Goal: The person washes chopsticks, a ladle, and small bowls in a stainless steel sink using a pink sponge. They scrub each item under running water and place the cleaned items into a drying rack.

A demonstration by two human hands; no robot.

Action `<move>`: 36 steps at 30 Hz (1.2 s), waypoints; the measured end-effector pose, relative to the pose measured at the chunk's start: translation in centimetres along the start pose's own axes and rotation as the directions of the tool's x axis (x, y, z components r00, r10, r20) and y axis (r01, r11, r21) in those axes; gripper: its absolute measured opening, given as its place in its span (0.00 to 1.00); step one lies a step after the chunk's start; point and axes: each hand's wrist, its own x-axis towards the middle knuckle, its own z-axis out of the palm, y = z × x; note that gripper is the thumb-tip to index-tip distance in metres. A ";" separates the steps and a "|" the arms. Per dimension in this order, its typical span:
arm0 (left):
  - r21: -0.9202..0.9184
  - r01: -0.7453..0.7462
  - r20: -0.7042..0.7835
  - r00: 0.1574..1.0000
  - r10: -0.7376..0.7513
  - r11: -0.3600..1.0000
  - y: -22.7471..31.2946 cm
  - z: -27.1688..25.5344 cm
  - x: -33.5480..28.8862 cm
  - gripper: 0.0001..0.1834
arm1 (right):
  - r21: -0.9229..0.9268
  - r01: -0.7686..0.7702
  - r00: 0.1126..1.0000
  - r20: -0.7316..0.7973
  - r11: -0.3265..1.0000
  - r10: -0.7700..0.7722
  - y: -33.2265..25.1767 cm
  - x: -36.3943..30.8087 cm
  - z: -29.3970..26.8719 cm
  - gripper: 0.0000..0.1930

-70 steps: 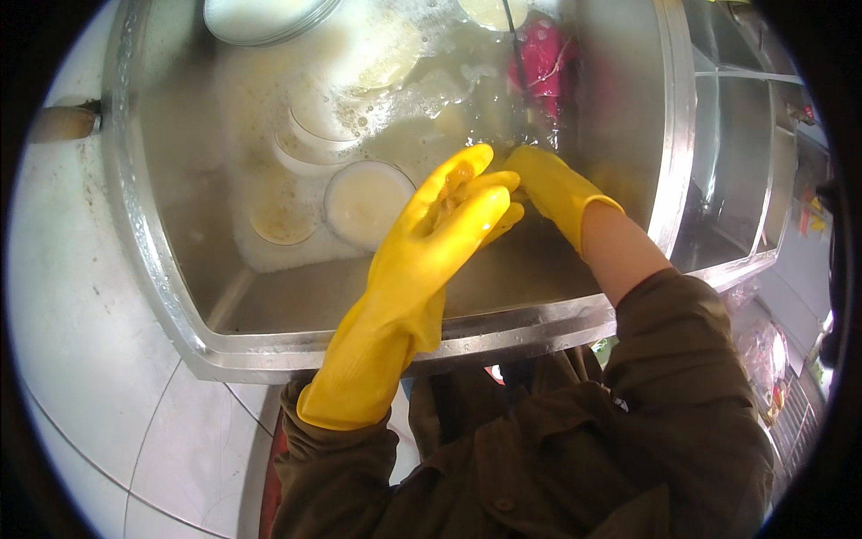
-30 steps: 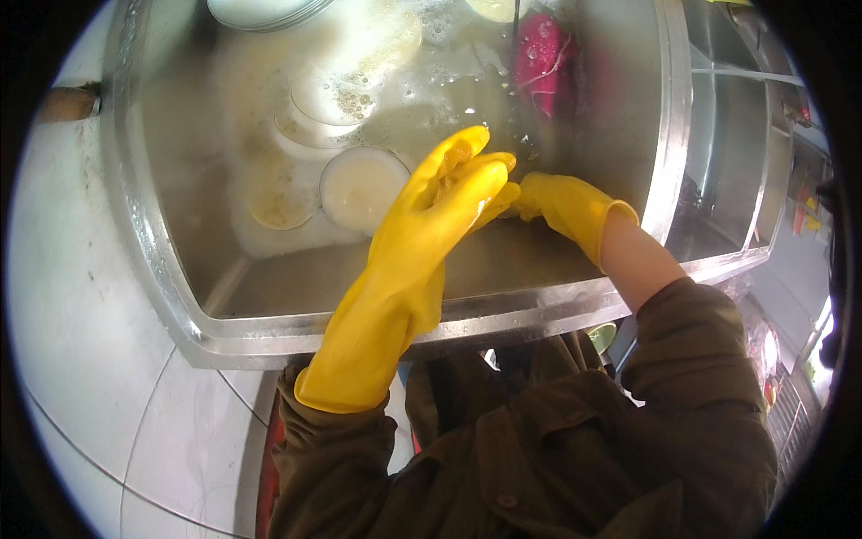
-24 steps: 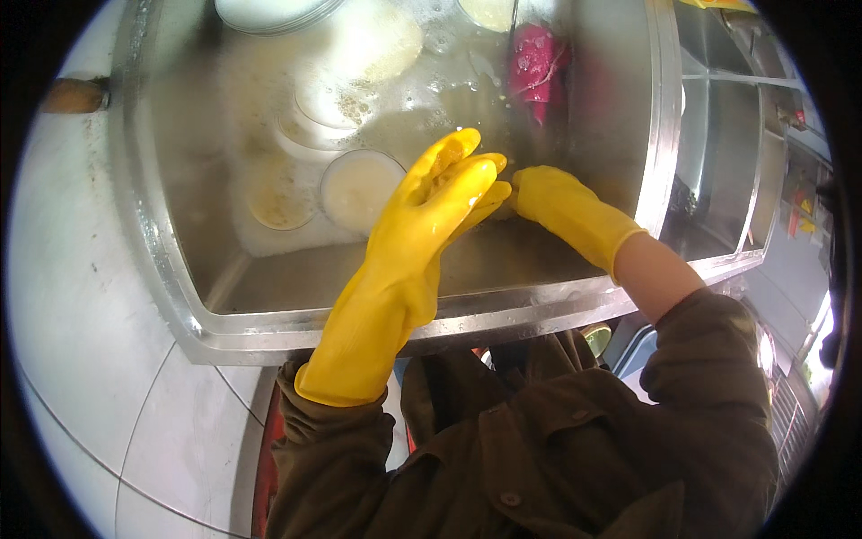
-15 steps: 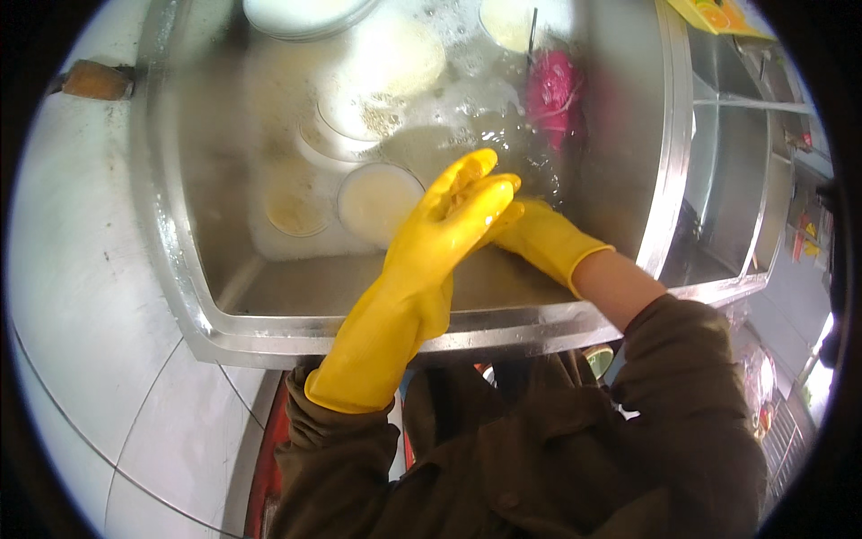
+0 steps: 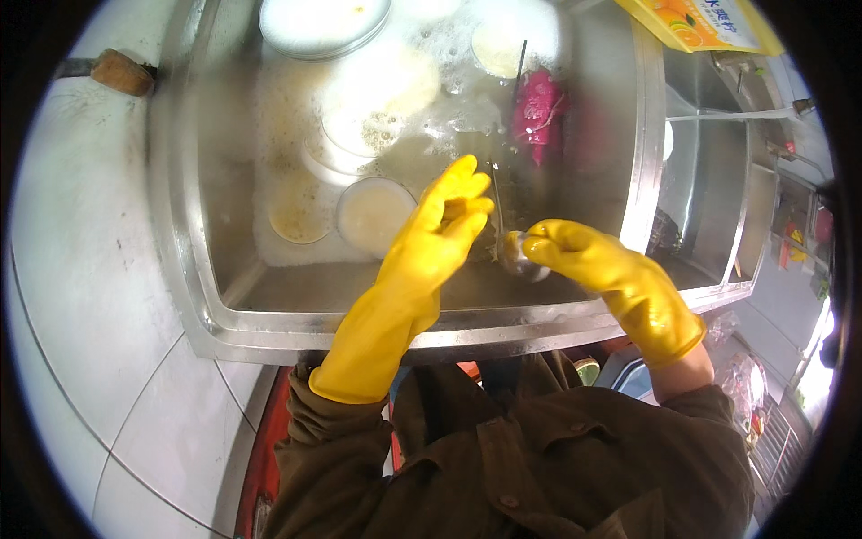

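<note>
In yellow rubber gloves, both my hands are over the near side of a steel sink (image 5: 426, 325) of cloudy, sudsy water. My right hand (image 5: 584, 256) pinches the rounded bowl of a metal ladle (image 5: 523, 261), whose thin handle points away from me. Left of it, my left hand (image 5: 444, 220) is raised with slightly bent fingers and the thumb apart; nothing shows in it. A round pale dish (image 5: 374, 217) lies in the water beside my left hand. Beyond my right hand, a bright pink cloth (image 5: 539, 110) is partly submerged, with a thin dark stick beside it.
Stacked white plates (image 5: 325, 25) stand at the sink's far left, with more dishes under the foam. A second basin (image 5: 705, 171) adjoins on the right, below a yellow package (image 5: 705, 22). A wooden-handled tool (image 5: 123, 72) lies on the white tiled surface at left.
My hands have moved apart. My right hand has shifted right and toward me, and the ladle now shows in its fingers. My left hand stays near its place, its fingers more bent.
</note>
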 end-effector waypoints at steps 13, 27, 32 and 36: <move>0.550 -0.696 0.273 0.673 0.688 0.462 -1.2 -0.2 1.1 0.13 | 0.307 0.176 0.981 0.025 0.935 -0.193 -5.9 -1.4 -5.3 0.14; 0.171 -0.323 -0.266 0.894 0.359 0.931 2.1 -0.6 0.1 0.15 | -0.280 0.143 0.491 -0.813 0.949 -0.314 6.2 22.3 -8.0 0.53; 0.432 -0.206 -0.412 0.821 0.395 0.878 1.1 -1.2 0.8 0.19 | -0.446 -0.357 0.655 -0.746 0.821 -0.120 7.7 21.6 -6.5 0.40; 0.593 -0.259 -0.292 0.813 0.504 0.762 0.4 -2.4 1.2 0.18 | -0.307 -0.313 0.819 -0.567 0.899 0.091 6.0 19.2 -8.6 0.29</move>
